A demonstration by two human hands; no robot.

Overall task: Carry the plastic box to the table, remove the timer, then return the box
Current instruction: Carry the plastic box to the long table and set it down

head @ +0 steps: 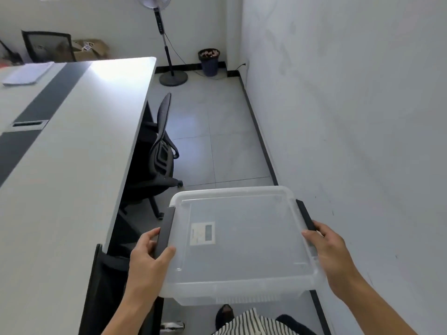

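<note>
I hold a clear plastic box [254, 243] with a lid and black side latches in front of me, above the floor. My left hand [148, 255] grips its left latch and my right hand [329, 250] grips its right edge. Through the lid I see a small white timer [202, 233] with a grey screen lying inside, toward the left. The long white table [72, 151] with a dark centre strip runs along my left, its edge a short way from the box.
A black office chair [160, 155] is tucked under the table ahead. A standing fan [169, 56] and a dark waste bin [209, 61] stand at the far wall. The white wall runs close on my right. Papers [27, 73] lie on the table's far end.
</note>
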